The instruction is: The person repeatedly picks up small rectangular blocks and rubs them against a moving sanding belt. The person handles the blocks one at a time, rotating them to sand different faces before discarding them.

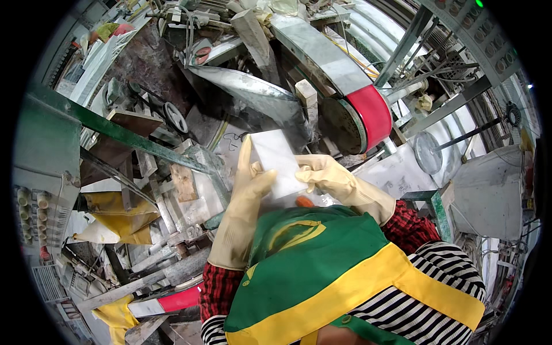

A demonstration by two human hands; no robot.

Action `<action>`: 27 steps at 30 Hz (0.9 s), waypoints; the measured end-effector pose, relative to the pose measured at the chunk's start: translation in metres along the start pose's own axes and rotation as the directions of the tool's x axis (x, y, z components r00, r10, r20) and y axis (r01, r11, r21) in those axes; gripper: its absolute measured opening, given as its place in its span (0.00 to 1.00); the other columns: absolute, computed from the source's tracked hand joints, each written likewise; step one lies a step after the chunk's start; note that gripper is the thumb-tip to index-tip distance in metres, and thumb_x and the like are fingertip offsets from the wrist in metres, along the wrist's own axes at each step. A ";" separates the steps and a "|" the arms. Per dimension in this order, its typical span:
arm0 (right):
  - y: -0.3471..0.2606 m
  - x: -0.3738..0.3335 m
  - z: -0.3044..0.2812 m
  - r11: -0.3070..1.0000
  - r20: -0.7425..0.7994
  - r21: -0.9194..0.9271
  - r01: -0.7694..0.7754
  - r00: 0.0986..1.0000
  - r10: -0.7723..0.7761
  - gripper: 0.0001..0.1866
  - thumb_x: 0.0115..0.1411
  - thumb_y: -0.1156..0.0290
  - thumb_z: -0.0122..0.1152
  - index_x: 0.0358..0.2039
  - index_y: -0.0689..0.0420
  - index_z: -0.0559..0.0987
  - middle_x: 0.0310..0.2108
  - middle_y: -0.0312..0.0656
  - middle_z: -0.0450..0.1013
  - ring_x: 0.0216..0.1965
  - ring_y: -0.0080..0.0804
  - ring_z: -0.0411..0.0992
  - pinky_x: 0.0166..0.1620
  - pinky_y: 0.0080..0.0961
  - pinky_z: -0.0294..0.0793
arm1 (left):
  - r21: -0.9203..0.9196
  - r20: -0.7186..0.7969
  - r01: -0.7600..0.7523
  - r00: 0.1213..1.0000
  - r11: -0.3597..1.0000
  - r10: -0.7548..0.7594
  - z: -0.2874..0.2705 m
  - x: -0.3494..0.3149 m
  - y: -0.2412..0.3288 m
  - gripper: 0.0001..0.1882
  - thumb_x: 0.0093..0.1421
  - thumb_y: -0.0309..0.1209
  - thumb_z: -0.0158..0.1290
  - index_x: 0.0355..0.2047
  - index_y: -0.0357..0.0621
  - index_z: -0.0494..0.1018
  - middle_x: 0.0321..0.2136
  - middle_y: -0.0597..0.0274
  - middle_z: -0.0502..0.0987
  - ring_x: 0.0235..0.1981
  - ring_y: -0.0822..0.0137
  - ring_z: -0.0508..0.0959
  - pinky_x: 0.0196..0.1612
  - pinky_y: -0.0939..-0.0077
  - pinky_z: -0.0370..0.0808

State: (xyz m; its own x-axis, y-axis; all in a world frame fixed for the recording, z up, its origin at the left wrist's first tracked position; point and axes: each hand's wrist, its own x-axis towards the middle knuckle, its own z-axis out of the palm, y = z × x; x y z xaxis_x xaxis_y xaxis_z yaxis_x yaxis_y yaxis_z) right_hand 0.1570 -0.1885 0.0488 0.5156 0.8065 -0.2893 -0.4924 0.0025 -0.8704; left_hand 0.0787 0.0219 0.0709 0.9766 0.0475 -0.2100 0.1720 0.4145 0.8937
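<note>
A smooth white rectangular slab (276, 155) is held up in front of my chest, tilted a little. My left hand (253, 177), in a cream rubber glove, grips its left edge, with the index finger stretched along the side and the thumb on the near face. At the slab's right edge my right hand (323, 173), gloved alike, closes on it with thumb and bent fingers. A small orange object (305, 201) shows just below the slab, near my green apron (305, 236); its kind is unclear.
Ahead stands a dusty grey machine arm with a red curved end (369, 117). A wooden post (307, 100) rises beside it. Green metal bars (126, 127) run along the left. A round disc on a rod (428, 152) is to the right. Control panels (489, 37) flank the area.
</note>
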 end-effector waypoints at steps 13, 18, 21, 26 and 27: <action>0.020 -0.012 -0.001 0.985 0.033 0.173 0.004 0.999 -0.009 0.31 0.64 0.56 0.63 0.60 0.63 0.73 0.45 0.33 0.77 0.43 0.16 0.73 0.44 0.17 0.75 | 0.080 -0.192 -0.067 0.978 0.994 0.082 0.003 0.026 -0.007 0.25 0.65 0.40 0.58 0.57 0.42 0.68 0.32 0.72 0.73 0.24 0.84 0.68 0.26 0.87 0.64; 0.028 -0.013 -0.009 0.990 0.061 0.130 -0.048 0.997 0.040 0.30 0.64 0.56 0.64 0.61 0.61 0.73 0.41 0.27 0.75 0.41 0.14 0.73 0.47 0.21 0.77 | 0.107 -0.268 -0.078 0.958 0.991 0.104 -0.019 0.044 -0.022 0.15 0.66 0.40 0.59 0.41 0.40 0.73 0.22 0.72 0.73 0.19 0.82 0.69 0.23 0.86 0.64; 0.029 -0.014 -0.002 0.971 0.060 0.231 -0.062 0.997 0.050 0.30 0.65 0.58 0.63 0.62 0.61 0.72 0.39 0.26 0.75 0.41 0.14 0.73 0.48 0.22 0.77 | 0.118 -0.314 -0.064 0.944 0.991 0.098 -0.021 0.046 -0.022 0.13 0.67 0.38 0.58 0.39 0.39 0.73 0.21 0.70 0.74 0.18 0.82 0.70 0.23 0.86 0.66; 0.028 -0.013 -0.008 0.974 0.115 0.217 -0.063 0.993 0.038 0.31 0.65 0.56 0.63 0.63 0.61 0.71 0.39 0.27 0.75 0.42 0.15 0.73 0.48 0.21 0.76 | 0.124 -0.345 -0.007 0.937 0.992 0.050 -0.020 0.044 -0.021 0.14 0.67 0.35 0.57 0.47 0.38 0.74 0.21 0.71 0.72 0.18 0.82 0.67 0.22 0.86 0.64; 0.025 -0.013 -0.005 0.979 0.092 0.199 -0.048 0.995 0.030 0.31 0.65 0.56 0.63 0.63 0.61 0.71 0.40 0.27 0.75 0.42 0.15 0.73 0.48 0.20 0.75 | 0.121 -0.349 -0.008 0.936 0.993 0.050 -0.016 0.041 -0.020 0.17 0.66 0.34 0.57 0.50 0.37 0.73 0.21 0.71 0.72 0.18 0.82 0.67 0.22 0.85 0.64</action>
State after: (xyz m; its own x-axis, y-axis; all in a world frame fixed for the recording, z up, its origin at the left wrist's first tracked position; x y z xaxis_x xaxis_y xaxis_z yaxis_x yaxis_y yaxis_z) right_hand 0.1416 -0.2018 0.0290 0.4339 0.8572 -0.2773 -0.6464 0.0817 -0.7586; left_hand 0.1137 0.0298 0.0383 0.8773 0.3823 -0.2902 0.1785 0.3014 0.9366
